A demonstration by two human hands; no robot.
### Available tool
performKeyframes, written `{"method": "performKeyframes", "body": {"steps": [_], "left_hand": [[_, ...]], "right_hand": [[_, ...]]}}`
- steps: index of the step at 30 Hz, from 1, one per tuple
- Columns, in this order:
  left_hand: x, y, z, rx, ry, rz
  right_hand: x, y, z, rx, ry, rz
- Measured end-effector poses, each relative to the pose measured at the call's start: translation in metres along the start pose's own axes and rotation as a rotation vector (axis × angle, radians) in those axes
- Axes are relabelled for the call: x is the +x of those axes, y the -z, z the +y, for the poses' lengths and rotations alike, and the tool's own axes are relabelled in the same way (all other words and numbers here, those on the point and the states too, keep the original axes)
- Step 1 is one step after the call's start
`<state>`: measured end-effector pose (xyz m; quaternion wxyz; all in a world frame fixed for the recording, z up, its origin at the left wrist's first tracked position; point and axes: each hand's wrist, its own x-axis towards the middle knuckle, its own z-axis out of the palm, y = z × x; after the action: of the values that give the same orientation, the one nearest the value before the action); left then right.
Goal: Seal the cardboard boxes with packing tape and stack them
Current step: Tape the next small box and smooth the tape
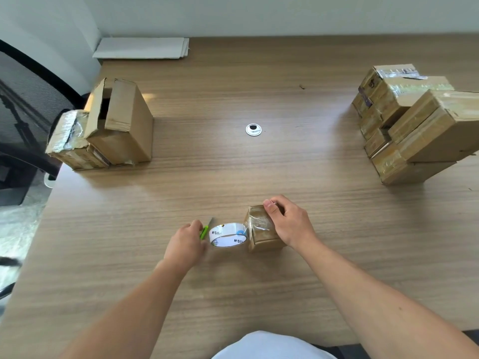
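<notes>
- Head view: a small cardboard box, glossy with clear tape, is sitting near the front of the wooden table, touching the tape roll.
- The right hand is gripping it, fingers curled over the top.
- The left hand is pinching a green knife.
- Taped boxes are standing stacked at far right, open boxes far left beside a mesh chair.

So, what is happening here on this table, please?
A person is taping a small cardboard box. The right hand grips it; the tape roll stands against its left side, a strip apparently running onto it. The left hand holds a green cutter beside the roll, probably to cut the tape. Taped boxes are stacked at the right; an open box waits at the left.
</notes>
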<state>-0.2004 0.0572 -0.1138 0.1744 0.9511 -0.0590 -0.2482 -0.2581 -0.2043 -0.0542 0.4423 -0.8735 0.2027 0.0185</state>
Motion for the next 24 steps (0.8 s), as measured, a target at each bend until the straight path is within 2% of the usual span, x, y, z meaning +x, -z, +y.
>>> {"method": "performKeyframes", "body": {"steps": [4, 12, 14, 16, 17, 19, 21, 24], "left_hand": [[-0.006, -0.008, 0.002, -0.173, 0.16, 0.039], [-0.008, 0.001, 0.003, -0.23, 0.224, 0.061], [-0.01, 0.013, 0.009, -0.303, 0.161, 0.214], [-0.011, 0.027, 0.022, -0.455, -0.024, 0.329], [-0.011, 0.035, 0.031, -0.493, -0.133, 0.273], [-0.012, 0.048, 0.053, -0.421, -0.307, 0.01], [-0.013, 0.053, 0.075, -0.329, -0.34, -0.226], [-0.006, 0.049, 0.091, -0.286, -0.291, -0.288]], "right_hand": [[0.0, 0.0, 0.0, 0.006, 0.004, 0.005], [0.0, 0.0, 0.001, 0.017, 0.01, 0.003], [0.001, -0.001, 0.002, 0.024, 0.009, 0.003], [0.002, -0.001, 0.002, 0.022, 0.014, -0.001], [0.002, -0.001, 0.002, 0.018, 0.016, -0.006], [0.003, -0.001, 0.002, 0.014, 0.019, -0.012], [0.003, -0.001, 0.003, 0.02, 0.023, -0.019], [0.003, 0.0, 0.004, 0.024, 0.03, -0.027]]}}
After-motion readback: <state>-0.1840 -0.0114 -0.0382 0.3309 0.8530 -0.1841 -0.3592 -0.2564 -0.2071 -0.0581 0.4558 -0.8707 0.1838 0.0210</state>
